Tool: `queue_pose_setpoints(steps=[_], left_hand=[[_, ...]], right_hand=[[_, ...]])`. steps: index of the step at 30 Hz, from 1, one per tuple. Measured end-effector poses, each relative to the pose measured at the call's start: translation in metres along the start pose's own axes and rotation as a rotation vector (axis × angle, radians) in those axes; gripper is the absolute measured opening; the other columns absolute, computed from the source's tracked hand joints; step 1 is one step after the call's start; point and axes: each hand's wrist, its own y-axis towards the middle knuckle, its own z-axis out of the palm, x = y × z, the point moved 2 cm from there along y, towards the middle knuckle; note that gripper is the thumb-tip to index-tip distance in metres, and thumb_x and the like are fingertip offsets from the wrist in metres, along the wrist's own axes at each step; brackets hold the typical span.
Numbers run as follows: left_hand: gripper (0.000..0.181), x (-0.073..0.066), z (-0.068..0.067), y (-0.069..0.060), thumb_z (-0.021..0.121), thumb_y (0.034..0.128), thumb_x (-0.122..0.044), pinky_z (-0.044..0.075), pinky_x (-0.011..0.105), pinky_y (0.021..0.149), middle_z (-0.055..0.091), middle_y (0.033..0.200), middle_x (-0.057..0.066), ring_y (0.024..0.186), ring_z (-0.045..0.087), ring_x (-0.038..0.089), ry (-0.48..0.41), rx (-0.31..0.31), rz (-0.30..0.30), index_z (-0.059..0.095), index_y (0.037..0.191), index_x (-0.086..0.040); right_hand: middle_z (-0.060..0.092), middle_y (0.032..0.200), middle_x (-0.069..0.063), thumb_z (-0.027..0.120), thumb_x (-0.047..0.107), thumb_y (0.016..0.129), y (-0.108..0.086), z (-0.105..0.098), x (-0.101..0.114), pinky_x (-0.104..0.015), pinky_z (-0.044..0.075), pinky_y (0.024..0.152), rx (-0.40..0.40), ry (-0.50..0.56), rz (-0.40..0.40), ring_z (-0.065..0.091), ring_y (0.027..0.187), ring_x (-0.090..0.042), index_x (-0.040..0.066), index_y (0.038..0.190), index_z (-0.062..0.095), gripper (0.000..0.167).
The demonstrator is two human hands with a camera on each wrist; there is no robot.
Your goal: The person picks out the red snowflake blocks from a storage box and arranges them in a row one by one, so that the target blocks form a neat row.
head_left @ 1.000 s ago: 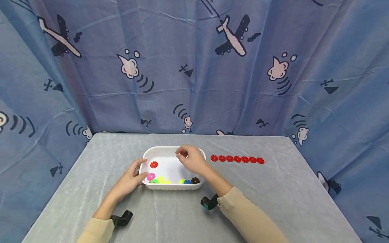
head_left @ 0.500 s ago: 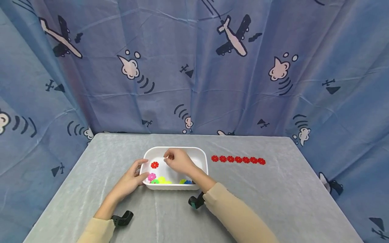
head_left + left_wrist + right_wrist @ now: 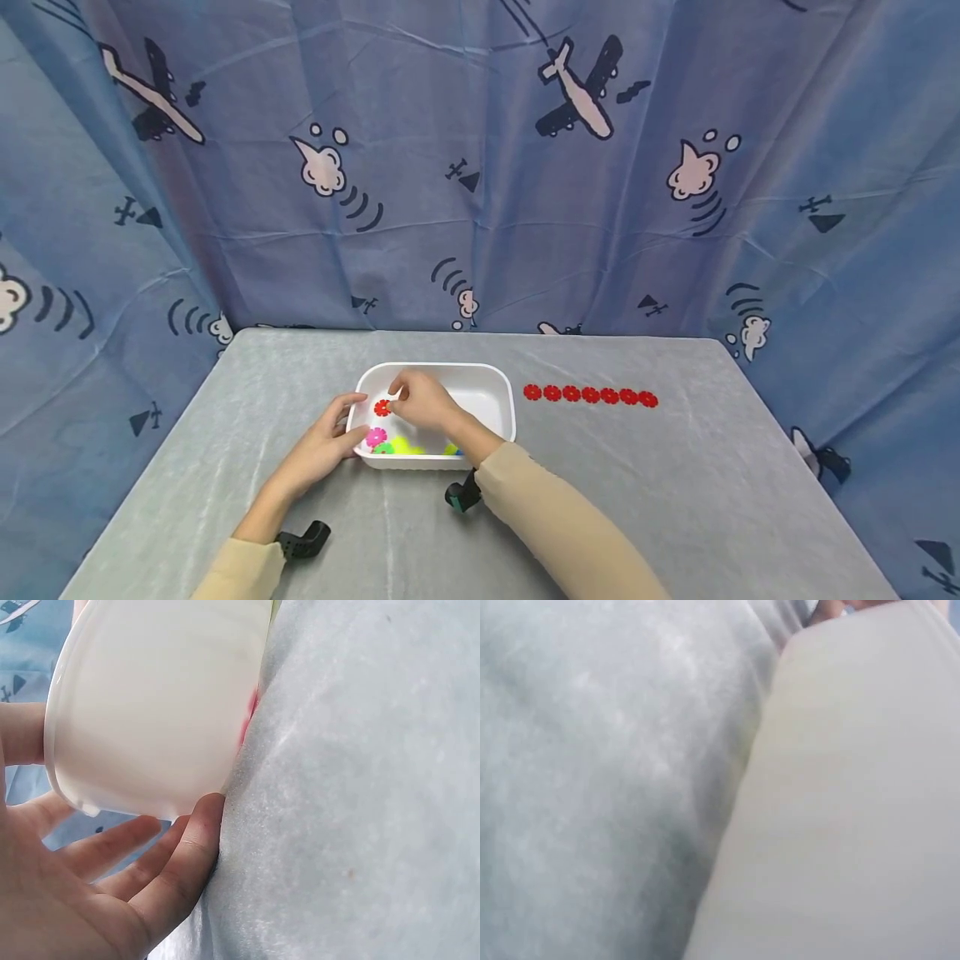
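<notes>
A white plastic tray (image 3: 480, 462) stands on the table with loose flower-shaped plastic discs in it. My left hand (image 3: 322, 437) holds its left end, the thumb over the rim; in the left wrist view the fingers of the left hand (image 3: 142, 877) touch the outer wall. My right hand (image 3: 423, 402) is inside the tray, thumb tip at the edge of a red flower disc (image 3: 382, 407), index finger apart from the thumb. Pink (image 3: 377, 437), green and yellow discs (image 3: 401, 446) lie along the near side. The right wrist view shows mostly blurred tray wall (image 3: 855, 787).
A straight row of several red flower discs (image 3: 590, 395) lies on the grey cloth-covered table (image 3: 675, 483), right of the tray. A blue curtain (image 3: 480, 167) with printed planes hangs behind and at both sides. Each wrist wears a black camera mount (image 3: 303, 541).
My right hand has moved left across the tray and down to the red disc, its forearm covering the dark disc at the near right. The left hand stays on the tray's end.
</notes>
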Motion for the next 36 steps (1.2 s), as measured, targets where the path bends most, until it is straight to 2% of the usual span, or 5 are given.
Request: queue_pose_setpoints(steps=[9,14,29,36], left_hand=[[0.054,0.003,0.001,0.001,0.062,0.1013,-0.012,0.056,0.03,0.079,0.032,0.156,0.03,0.127,0.052,0.041,-0.007,-0.011,0.01,0.039,0.15,-0.01],[0.054,0.002,0.002,0.001,0.061,0.1015,-0.011,0.056,0.029,0.08,0.03,0.157,0.03,0.131,0.049,0.043,-0.011,-0.003,0.011,0.038,0.151,-0.01],[0.055,0.006,0.001,0.001,0.063,0.1015,-0.015,0.055,0.028,0.081,0.033,0.156,0.027,0.128,0.052,0.037,-0.006,0.006,0.009,0.038,0.151,-0.012],[0.057,0.005,0.0,0.0,0.064,0.1014,-0.019,0.054,0.029,0.081,0.031,0.157,0.029,0.133,0.049,0.04,0.012,0.005,0.012,0.038,0.151,-0.012]], right_hand=[[0.063,0.086,0.001,0.071,0.012,0.091,0.005,0.013,0.001,-0.024,0.046,0.067,0.053,-0.057,0.027,0.055,0.076,-0.013,0.006,0.108,0.071,0.018],[0.065,0.089,0.001,0.074,0.015,0.091,0.007,0.016,0.0,-0.026,0.048,0.071,0.042,-0.114,0.036,0.056,0.078,-0.013,0.007,0.107,0.071,0.018],[0.061,0.087,0.005,0.075,0.024,0.091,0.012,0.029,-0.004,-0.027,0.047,0.068,0.037,-0.218,0.103,0.054,0.08,-0.013,0.016,0.102,0.07,0.015],[0.059,0.084,0.005,0.077,0.023,0.09,0.01,0.026,-0.002,-0.027,0.045,0.066,0.039,-0.205,0.094,0.053,0.079,-0.013,0.016,0.099,0.068,0.016]])
